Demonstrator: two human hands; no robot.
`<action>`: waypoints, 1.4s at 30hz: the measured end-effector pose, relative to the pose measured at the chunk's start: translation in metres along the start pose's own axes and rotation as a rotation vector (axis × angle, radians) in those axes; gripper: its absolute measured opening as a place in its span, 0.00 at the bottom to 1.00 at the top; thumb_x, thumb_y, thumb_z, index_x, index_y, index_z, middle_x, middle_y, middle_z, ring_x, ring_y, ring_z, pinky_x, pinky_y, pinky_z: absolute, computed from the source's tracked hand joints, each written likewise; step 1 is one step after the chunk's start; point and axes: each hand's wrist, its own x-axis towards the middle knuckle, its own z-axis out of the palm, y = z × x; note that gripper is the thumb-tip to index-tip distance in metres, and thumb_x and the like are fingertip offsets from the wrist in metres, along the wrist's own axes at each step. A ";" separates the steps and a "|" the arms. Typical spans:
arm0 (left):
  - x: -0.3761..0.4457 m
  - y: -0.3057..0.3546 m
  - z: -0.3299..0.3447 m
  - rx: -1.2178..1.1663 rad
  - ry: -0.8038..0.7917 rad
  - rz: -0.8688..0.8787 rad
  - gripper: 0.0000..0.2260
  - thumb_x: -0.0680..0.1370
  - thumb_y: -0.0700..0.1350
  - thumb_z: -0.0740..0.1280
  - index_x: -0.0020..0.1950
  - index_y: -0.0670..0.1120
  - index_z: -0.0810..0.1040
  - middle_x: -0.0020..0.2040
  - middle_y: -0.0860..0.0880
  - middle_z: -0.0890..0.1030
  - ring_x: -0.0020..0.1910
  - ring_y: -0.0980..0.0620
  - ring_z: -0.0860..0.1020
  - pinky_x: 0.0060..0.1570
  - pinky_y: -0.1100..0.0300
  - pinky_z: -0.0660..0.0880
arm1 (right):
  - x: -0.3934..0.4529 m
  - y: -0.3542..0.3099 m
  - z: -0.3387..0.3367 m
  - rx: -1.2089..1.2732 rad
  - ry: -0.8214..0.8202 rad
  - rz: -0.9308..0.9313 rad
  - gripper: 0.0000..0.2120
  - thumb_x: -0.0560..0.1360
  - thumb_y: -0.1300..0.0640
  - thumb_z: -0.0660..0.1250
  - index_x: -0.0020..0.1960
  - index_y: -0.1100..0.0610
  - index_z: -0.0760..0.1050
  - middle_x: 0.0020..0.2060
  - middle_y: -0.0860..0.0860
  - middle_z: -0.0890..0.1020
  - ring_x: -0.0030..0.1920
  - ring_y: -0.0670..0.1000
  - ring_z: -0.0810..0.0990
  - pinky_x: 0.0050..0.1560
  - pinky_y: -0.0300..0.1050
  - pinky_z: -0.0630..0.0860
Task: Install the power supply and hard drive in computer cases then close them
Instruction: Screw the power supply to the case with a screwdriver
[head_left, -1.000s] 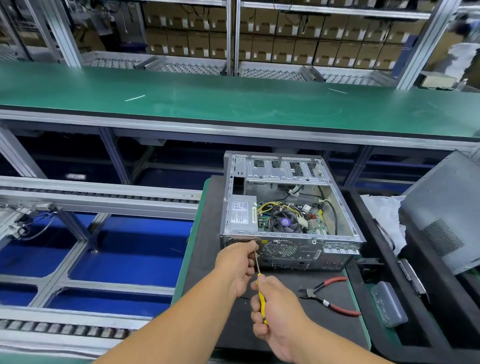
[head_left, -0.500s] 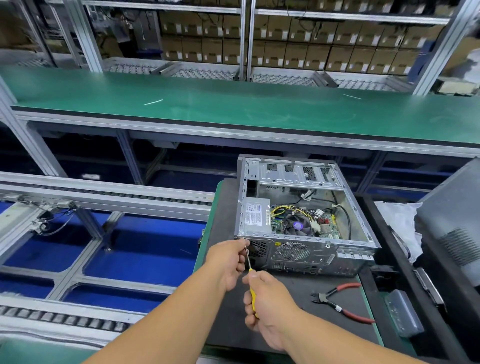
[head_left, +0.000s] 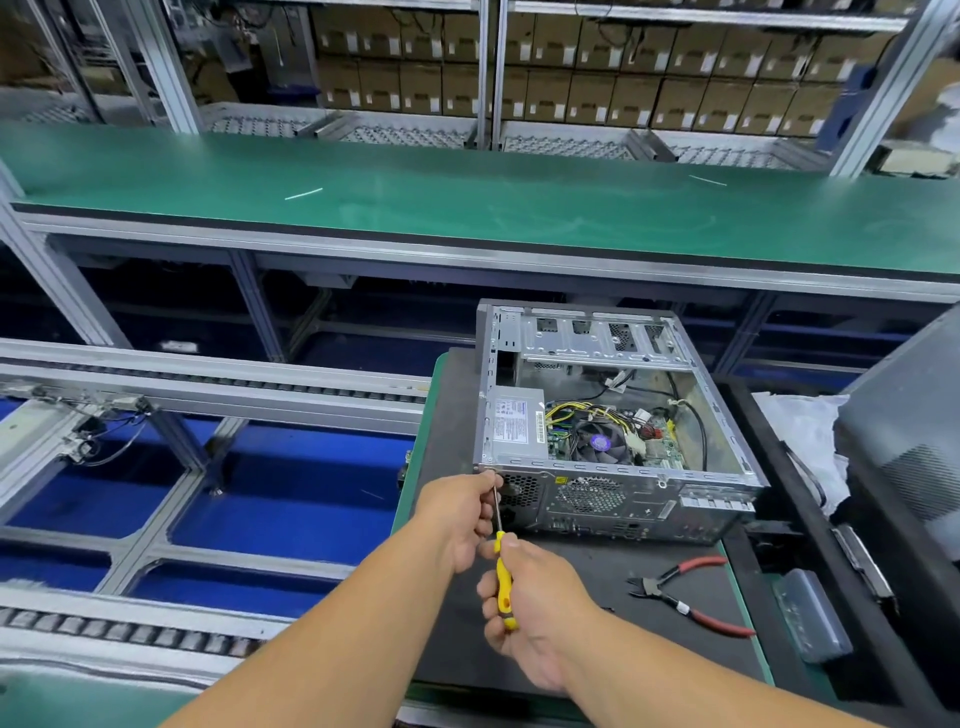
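Observation:
An open silver computer case (head_left: 613, 499) lies on its side on a black mat (head_left: 649, 587), its rear panel facing me. The grey power supply (head_left: 511, 423) sits inside at the near left corner, beside the fan and yellow wires. My right hand (head_left: 535, 618) grips the yellow handle of a screwdriver (head_left: 503, 582). Its tip meets the rear panel's top left corner. My left hand (head_left: 460, 512) pinches the metal shaft just below that corner.
Red-handled cutters (head_left: 685, 597) lie on the mat to the right. A grey side panel (head_left: 914, 436) leans at the far right above a small grey box (head_left: 810, 613) and white wrapping. Roller conveyor rails (head_left: 208, 384) run on the left. A green bench (head_left: 467, 208) spans behind.
The view has drifted, so the case sits further right in frame. Both hands stay on the screwdriver at the case's rear left corner, nearly unmoved.

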 end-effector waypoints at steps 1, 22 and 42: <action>0.000 0.001 0.000 0.003 -0.006 -0.007 0.10 0.82 0.45 0.66 0.43 0.46 0.82 0.29 0.52 0.68 0.24 0.56 0.59 0.22 0.66 0.59 | 0.000 0.000 0.001 0.015 -0.001 0.004 0.17 0.86 0.47 0.57 0.58 0.57 0.79 0.30 0.53 0.76 0.28 0.49 0.68 0.27 0.38 0.65; -0.005 -0.008 -0.017 -0.037 0.049 0.012 0.09 0.80 0.39 0.65 0.48 0.38 0.85 0.29 0.50 0.72 0.28 0.55 0.63 0.27 0.62 0.59 | 0.005 0.002 0.010 0.152 -0.067 0.030 0.09 0.83 0.52 0.67 0.50 0.59 0.78 0.31 0.54 0.79 0.26 0.48 0.69 0.26 0.38 0.66; -0.092 -0.071 -0.058 0.147 -0.216 -0.133 0.28 0.73 0.77 0.60 0.37 0.52 0.72 0.32 0.48 0.63 0.29 0.51 0.59 0.30 0.59 0.55 | 0.037 -0.016 0.024 0.181 0.047 0.072 0.16 0.84 0.51 0.63 0.46 0.60 0.82 0.32 0.54 0.84 0.33 0.54 0.77 0.35 0.45 0.75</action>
